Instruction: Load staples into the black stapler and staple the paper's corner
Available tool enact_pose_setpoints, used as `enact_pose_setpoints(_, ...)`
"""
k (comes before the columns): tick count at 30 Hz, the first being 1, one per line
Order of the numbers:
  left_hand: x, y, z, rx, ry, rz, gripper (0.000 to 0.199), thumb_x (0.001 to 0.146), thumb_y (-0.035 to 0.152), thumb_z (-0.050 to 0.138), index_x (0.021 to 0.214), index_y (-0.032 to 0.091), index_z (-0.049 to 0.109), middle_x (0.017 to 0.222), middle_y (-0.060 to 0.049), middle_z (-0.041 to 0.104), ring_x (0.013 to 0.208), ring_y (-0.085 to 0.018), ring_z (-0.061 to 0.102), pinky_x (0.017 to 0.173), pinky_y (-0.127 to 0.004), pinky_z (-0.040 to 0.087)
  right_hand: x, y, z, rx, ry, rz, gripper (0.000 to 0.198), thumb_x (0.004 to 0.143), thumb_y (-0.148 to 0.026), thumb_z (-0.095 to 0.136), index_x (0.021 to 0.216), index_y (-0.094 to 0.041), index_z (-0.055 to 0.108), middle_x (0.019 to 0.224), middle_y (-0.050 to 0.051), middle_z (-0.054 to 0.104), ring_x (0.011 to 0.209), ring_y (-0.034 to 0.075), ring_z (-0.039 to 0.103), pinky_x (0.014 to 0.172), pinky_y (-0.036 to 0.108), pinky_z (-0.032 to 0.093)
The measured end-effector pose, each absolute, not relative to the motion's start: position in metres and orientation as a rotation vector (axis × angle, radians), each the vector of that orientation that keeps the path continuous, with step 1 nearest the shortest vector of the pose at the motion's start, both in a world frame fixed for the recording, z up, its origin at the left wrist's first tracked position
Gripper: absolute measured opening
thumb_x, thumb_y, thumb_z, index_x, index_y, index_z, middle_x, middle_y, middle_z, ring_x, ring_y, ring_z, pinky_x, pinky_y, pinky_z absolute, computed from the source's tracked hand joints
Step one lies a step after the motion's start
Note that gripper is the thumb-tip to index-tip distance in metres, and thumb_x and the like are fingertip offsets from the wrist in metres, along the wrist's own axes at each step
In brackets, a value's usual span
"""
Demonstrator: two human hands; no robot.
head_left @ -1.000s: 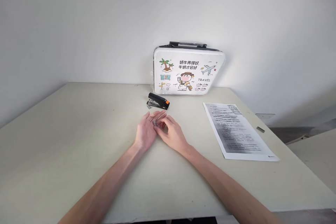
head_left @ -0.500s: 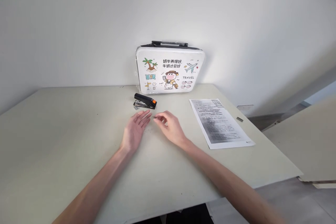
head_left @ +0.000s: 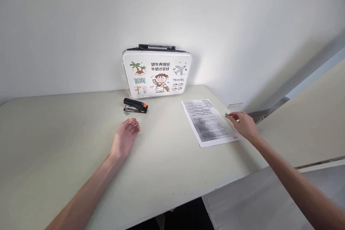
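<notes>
My right hand is at the table's right side, just past the printed paper. A short grey strip of staples is pinched between its thumb and forefinger. My left hand rests palm up on the table with its fingers loosely curled and apart, holding nothing. Just beyond those fingertips lies a black stapler with an orange patch at its right end. It is on its own, touched by neither hand. The printed paper lies flat between my hands, closer to the right one.
A white case with cartoon travel pictures and a black handle stands against the wall at the back of the pale table. The table's right edge runs under my right forearm, with a pale panel beyond it.
My right hand has moved from beside my left hand to the far right and picked up the strip of staples from the table. The view has turned slightly right.
</notes>
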State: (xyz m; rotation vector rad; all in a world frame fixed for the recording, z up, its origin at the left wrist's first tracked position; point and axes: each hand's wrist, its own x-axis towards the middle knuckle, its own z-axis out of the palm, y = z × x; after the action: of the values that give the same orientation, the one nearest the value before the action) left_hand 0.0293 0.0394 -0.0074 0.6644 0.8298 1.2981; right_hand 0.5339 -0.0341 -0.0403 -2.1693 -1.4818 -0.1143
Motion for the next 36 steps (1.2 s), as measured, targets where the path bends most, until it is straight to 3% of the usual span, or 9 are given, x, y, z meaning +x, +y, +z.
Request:
enact_pose_setpoints(7, 0.029, 0.038, -0.004, 0.648, 0.808, 1.315, 0.015, 0.084, 0.029, 0.076, 0.083, 0.017, 0.067, 0.082, -0.002, 0.059, 0.074, -0.014, 0.056, 0.072, -0.026, 0.052, 0.556, -0.041, -0.052, -2.450, -1.509, -0.084, 0.038, 0.098, -0.044, 0.050, 0.115, -0.020, 0.074, 0.122, 0.015, 0.073, 0.100, 0.030, 0.072, 0.075, 0.039, 0.052)
enact_pose_setpoints(13, 0.030, 0.037, -0.003, 0.634, 0.812, 1.317, 0.014, 0.083, 0.027, 0.075, 0.082, 0.016, 0.067, 0.081, -0.001, 0.056, 0.072, -0.014, 0.054, 0.069, -0.025, 0.052, 0.524, -0.052, -0.046, -2.116, -1.675, -0.120, 0.043, 0.101, -0.048, 0.048, 0.129, -0.022, 0.068, 0.135, 0.013, 0.070, 0.114, 0.029, 0.070, 0.094, 0.043, 0.055)
enact_pose_setpoints(18, 0.031, 0.038, -0.003, 0.660, 0.832, 1.320, 0.012, 0.082, 0.026, 0.075, 0.083, 0.016, 0.068, 0.080, -0.001, 0.056, 0.071, -0.014, 0.054, 0.069, -0.024, 0.051, 0.490, -0.060, -0.048, -1.954, -1.963, 0.062, 0.055, 0.108, -0.054, 0.035, 0.152, -0.027, 0.055, 0.163, 0.010, 0.050, 0.152, 0.032, 0.045, 0.122, 0.054, 0.039)
enact_pose_setpoints(21, 0.032, 0.037, -0.006, 0.733, 0.857, 1.321, 0.015, 0.082, 0.029, 0.076, 0.085, 0.015, 0.070, 0.080, -0.002, 0.058, 0.071, -0.014, 0.055, 0.068, -0.025, 0.049, 0.476, -0.068, -0.054, -1.935, -2.065, 0.152, 0.057, 0.111, -0.053, 0.025, 0.157, -0.030, 0.050, 0.169, 0.006, 0.042, 0.160, 0.028, 0.032, 0.127, 0.053, 0.032)
enact_pose_setpoints(24, 0.035, 0.034, -0.010, 0.918, 0.878, 1.310, 0.019, 0.084, 0.034, 0.078, 0.087, 0.016, 0.073, 0.082, -0.004, 0.062, 0.074, -0.017, 0.057, 0.069, -0.026, 0.048, 0.460, -0.079, -0.059, -1.908, -2.092, 0.137, 0.056, 0.112, -0.052, 0.024, 0.158, -0.033, 0.051, 0.170, 0.004, 0.041, 0.160, 0.027, 0.033, 0.128, 0.054, 0.033)
enact_pose_setpoints(29, 0.039, 0.022, -0.012, 1.289, 0.997, 1.191, 0.009, 0.084, 0.030, 0.082, 0.083, 0.024, 0.077, 0.091, -0.008, 0.071, 0.098, -0.027, 0.062, 0.089, -0.030, 0.052, 0.410, -0.111, -0.055, -1.785, -2.149, 0.040, 0.050, 0.111, -0.049, 0.038, 0.158, -0.036, 0.050, 0.169, 0.003, 0.042, 0.156, 0.031, 0.040, 0.123, 0.059, 0.040)
enact_pose_setpoints(31, 0.041, 0.017, -0.012, 1.467, 0.967, 1.127, 0.009, 0.080, 0.028, 0.085, 0.088, 0.026, 0.080, 0.104, -0.009, 0.073, 0.120, -0.032, 0.057, 0.112, -0.037, 0.043, 0.383, -0.123, -0.052, -1.713, -2.185, 0.022, 0.050, 0.110, -0.046, 0.043, 0.158, -0.035, 0.050, 0.168, 0.005, 0.042, 0.155, 0.032, 0.042, 0.123, 0.059, 0.042)
enact_pose_setpoints(33, 0.043, 0.013, -0.013, 1.619, 0.900, 1.067, 0.020, 0.078, 0.028, 0.088, 0.097, 0.027, 0.081, 0.120, -0.009, 0.073, 0.138, -0.035, 0.047, 0.127, -0.043, 0.025, 0.357, -0.133, -0.048, -1.631, -2.216, 0.018, 0.050, 0.109, -0.044, 0.047, 0.158, -0.034, 0.050, 0.168, 0.006, 0.044, 0.155, 0.032, 0.042, 0.122, 0.058, 0.043)
enact_pose_setpoints(36, 0.039, 0.009, -0.016, 1.683, 0.850, 1.000, 0.035, 0.075, 0.030, 0.090, 0.109, 0.029, 0.081, 0.140, -0.008, 0.068, 0.155, -0.035, 0.031, 0.132, -0.048, 0.003, 0.320, -0.141, -0.042, -1.508, -2.239, 0.060, 0.048, 0.108, -0.041, 0.052, 0.156, -0.037, 0.052, 0.164, 0.006, 0.049, 0.151, 0.033, 0.046, 0.119, 0.058, 0.047)
